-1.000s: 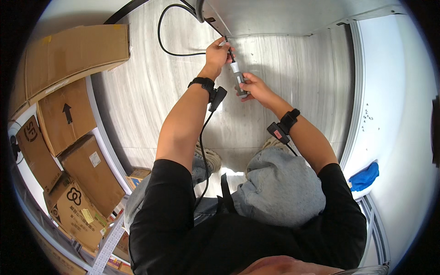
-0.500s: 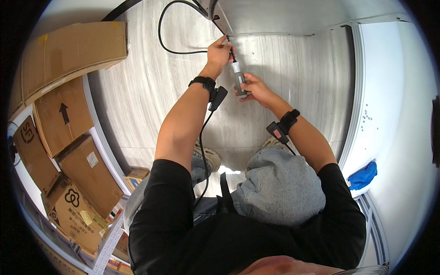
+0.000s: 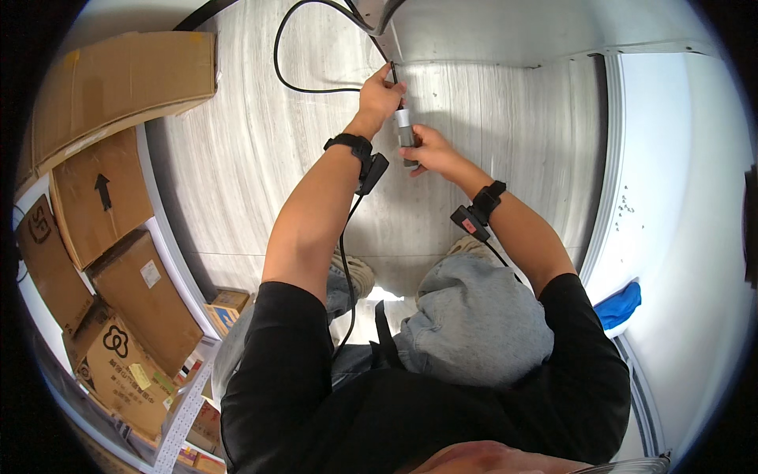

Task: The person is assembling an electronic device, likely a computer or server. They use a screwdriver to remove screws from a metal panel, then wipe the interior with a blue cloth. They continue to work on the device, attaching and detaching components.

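Note:
My right hand [image 3: 436,152] is closed round the grey handle of a screwdriver [image 3: 406,134] with a white collar and a dark shaft. Up by the shaft, my left hand [image 3: 380,98] has its fingers curled about it, partly hiding the metal. The shaft's far end reaches the lower corner of a large grey metal panel [image 3: 505,31]. What the tip touches there is too small to make out. A black cable [image 3: 277,59] loops over the floor to the left of my left hand.
Cardboard boxes [image 3: 126,95] are stacked along the left, some on a white shelf frame [image 3: 183,423]. A white wall panel [image 3: 671,197] runs down the right side, with a blue cloth [image 3: 620,306] low beside it. Pale wood-look flooring [image 3: 505,150] lies under my hands.
The screwdriver's handle has swung slightly left with my right hand and now stands straighter in view. My left hand stays at the shaft. The whole view has shifted slightly.

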{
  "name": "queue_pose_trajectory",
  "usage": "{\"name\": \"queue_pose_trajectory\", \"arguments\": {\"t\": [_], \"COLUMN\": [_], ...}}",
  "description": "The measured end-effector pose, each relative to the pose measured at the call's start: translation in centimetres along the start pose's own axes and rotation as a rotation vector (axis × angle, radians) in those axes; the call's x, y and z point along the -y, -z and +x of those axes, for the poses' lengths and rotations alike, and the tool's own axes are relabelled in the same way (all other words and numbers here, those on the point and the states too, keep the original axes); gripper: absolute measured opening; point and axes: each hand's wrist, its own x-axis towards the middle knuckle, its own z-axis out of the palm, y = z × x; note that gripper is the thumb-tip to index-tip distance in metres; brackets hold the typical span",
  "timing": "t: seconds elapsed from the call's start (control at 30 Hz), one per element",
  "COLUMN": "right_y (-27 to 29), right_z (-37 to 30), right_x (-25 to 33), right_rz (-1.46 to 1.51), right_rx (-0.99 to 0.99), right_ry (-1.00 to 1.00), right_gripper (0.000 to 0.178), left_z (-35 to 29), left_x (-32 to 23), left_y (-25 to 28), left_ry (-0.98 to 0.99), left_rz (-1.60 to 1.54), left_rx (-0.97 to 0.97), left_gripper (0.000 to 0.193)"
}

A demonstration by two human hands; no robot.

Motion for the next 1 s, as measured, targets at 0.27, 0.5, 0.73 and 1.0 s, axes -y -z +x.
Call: {"name": "queue_pose_trajectory", "arguments": {"t": [0.27,0.5,0.73,1.0], "right_y": [-1.1,-0.9,-1.3,-0.7], "right_z": [1.0,2.4,2.0,3.2], "right_x": [0.2,-0.3,0.5,-1.1], "right_rz": [0.088,-0.115,-0.013,-0.178], "right_rx": [-0.032,-0.02,-0.053,0.066], "right_ry": [0.008,-0.005,-0.003,0.018], "right_gripper": [0.052,0.04,0.048,0.036], "left_z": [1.4,0.2,0.2,-0.3], "left_x": [1.1,1.5,2.3,1.0], "left_y": [0.3,0.4,0.5,0.5], "left_ry": [0.066,-0.141,0.016,-0.04], "left_rz": [0.049,0.398,0.281,0.414], "left_rx": [0.002,-0.053,0.02,0.004], "left_gripper": [0.055,0.048,0.039,0.031]}}
